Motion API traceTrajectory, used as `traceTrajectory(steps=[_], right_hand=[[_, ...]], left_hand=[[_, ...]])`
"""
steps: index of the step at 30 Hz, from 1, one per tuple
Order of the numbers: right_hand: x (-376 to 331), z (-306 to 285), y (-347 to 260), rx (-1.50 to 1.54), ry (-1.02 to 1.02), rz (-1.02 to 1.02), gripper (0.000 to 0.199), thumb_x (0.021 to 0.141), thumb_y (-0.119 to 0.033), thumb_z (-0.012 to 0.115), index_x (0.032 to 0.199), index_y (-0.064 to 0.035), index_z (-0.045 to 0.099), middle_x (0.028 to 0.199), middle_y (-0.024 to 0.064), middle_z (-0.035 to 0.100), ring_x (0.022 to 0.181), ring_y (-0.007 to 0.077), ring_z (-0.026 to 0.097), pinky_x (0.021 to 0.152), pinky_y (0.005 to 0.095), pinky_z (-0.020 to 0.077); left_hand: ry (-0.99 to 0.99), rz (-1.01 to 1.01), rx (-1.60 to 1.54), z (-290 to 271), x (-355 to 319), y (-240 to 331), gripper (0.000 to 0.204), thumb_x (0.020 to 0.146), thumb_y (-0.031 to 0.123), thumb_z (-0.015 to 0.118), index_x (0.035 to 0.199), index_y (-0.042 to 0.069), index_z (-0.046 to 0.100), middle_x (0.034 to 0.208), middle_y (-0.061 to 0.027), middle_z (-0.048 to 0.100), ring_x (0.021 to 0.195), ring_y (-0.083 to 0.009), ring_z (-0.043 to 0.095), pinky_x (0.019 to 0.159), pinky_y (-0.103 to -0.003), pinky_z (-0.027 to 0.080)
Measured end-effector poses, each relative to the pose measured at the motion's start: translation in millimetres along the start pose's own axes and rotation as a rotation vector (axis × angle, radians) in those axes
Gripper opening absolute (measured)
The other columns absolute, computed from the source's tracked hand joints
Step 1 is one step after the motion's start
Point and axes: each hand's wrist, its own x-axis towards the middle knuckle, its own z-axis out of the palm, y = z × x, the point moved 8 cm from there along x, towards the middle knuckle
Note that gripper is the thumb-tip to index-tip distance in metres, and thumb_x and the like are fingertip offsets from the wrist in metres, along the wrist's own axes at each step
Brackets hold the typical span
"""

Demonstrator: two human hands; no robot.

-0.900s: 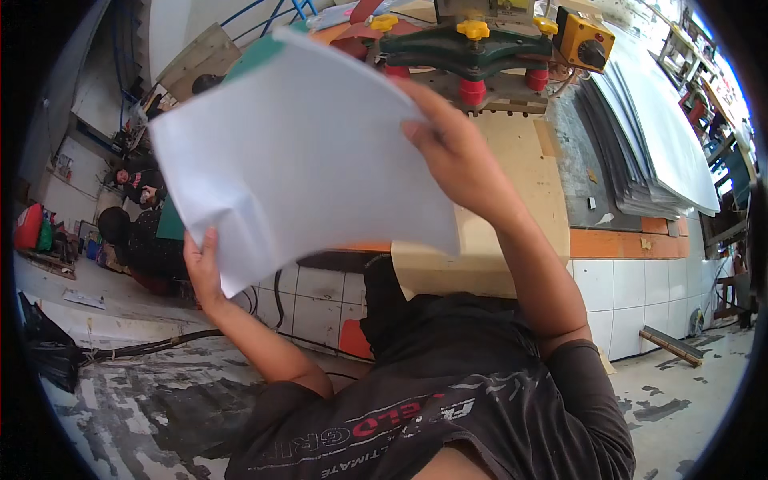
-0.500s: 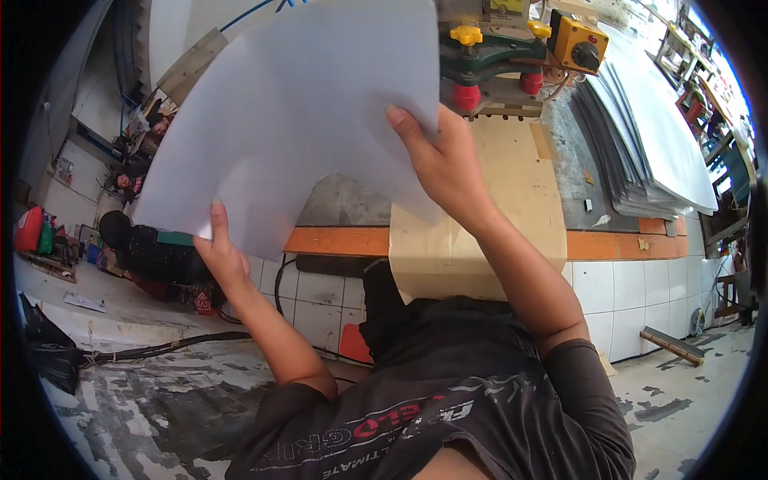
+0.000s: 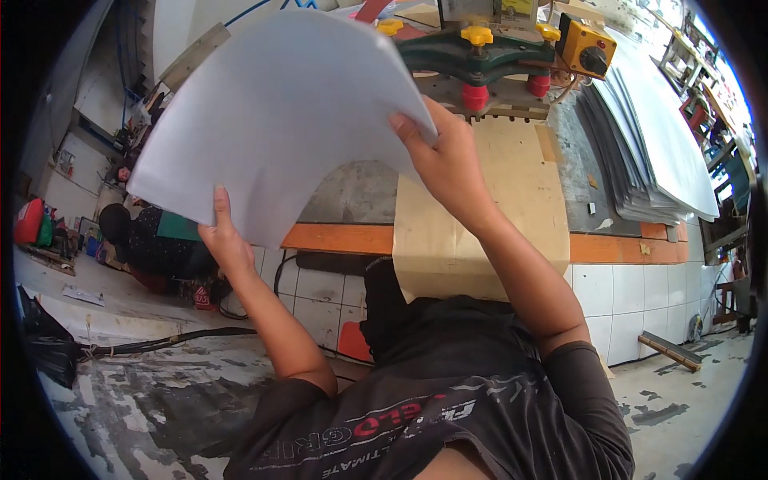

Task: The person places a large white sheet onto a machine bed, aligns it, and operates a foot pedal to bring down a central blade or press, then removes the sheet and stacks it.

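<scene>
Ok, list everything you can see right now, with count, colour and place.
Sheet: one, white, large, bowed, held up over the bench.
Brown paper: one, tan, draped over the bench edge.
Machine: one, green with yellow and red knobs, top centre.
Switch box: one, yellow, right of the machine.
Sheet stack: one pile, grey-white, right on the bench.
Bench edge: orange strip above white tiles.
Crouching person: one, dark clothes, left on the floor.
Left hand: grips the sheet's lower edge.
Right hand: grips the sheet's right edge.
</scene>
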Motion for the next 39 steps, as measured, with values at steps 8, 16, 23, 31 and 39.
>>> traceTrajectory(steps=[8,16,23,31,39], right_hand=[[7,-2,-14,0.033,-0.002,0.067,0.021,0.1,-0.013,0.065,0.117,-0.0024,0.07,0.084,0.0163,0.071,0.07,0.022,0.062,0.07,0.0348,0.051],[-11,-4,22,-0.035,-0.016,0.074,0.023,0.101,-0.017,0.064,0.118,-0.0013,0.069,0.087,0.0185,0.073,0.071,0.0252,0.064,0.072,0.0354,0.0514],[-4,-8,7,-0.078,-0.048,0.136,0.024,0.102,-0.017,0.063,0.118,-0.0002,0.069,0.088,0.0205,0.072,0.071,0.0266,0.065,0.071,0.0371,0.0515],[-17,-5,23,-0.08,-0.105,0.109,0.023,0.099,-0.01,0.061,0.119,0.0005,0.067,0.093,0.0234,0.072,0.081,0.035,0.069,0.079,0.0399,0.0534],[-41,1,-1,0.083,-0.191,0.138,0.036,0.098,-0.01,0.063,0.13,0.0037,0.058,0.1,0.0252,0.071,0.089,0.033,0.071,0.084,0.0413,0.0547]], left_hand=[[0.055,-0.059,0.011,-8,7,17,0.047,0.1,0.022,0.071,0.133,-0.01,0.06,0.128,-0.0152,0.066,0.112,-0.0215,0.065,0.1,-0.036,0.051],[0.009,-0.026,0.004,-17,-8,-23,0.048,0.1,0.021,0.072,0.135,-0.009,0.058,0.132,-0.0147,0.065,0.116,-0.0212,0.063,0.103,-0.036,0.05],[0.068,-0.11,0.051,-28,5,-11,0.046,0.101,0.02,0.071,0.134,-0.008,0.059,0.131,-0.0137,0.065,0.115,-0.021,0.063,0.105,-0.036,0.049],[-0.027,-0.116,0.024,-35,11,-36,0.047,0.101,0.025,0.071,0.132,-0.008,0.06,0.127,-0.0139,0.066,0.111,-0.0206,0.064,0.099,-0.036,0.051],[-0.251,-0.178,0.337,-79,79,19,0.048,0.099,0.029,0.072,0.128,-0.008,0.062,0.119,-0.011,0.069,0.105,-0.0172,0.063,0.096,-0.033,0.05]])
